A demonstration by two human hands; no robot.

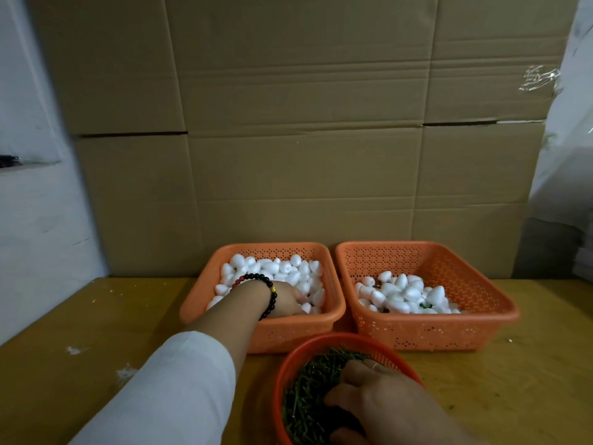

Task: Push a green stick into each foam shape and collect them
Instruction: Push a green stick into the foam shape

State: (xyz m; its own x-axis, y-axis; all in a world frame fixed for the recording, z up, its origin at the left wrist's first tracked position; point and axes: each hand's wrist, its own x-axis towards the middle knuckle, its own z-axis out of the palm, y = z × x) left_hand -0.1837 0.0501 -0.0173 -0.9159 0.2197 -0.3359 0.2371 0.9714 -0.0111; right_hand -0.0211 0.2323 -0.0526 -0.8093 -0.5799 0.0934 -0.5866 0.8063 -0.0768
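The left hand [287, 300] digs into the left orange basket [224, 311], fingers buried among plain white foam shapes [288, 271]; whether it pinches one I cannot tell. That basket is nearly full, so most work remains. Nearer, the right hand [369, 393] curls its fingers into the green sticks [308, 390] in the round red basket [282, 374], probably gathering some. The right orange basket [465, 329] holds a smaller heap of finished shapes [404, 293], green ends showing.

Head view, forward-down over table [96, 332]
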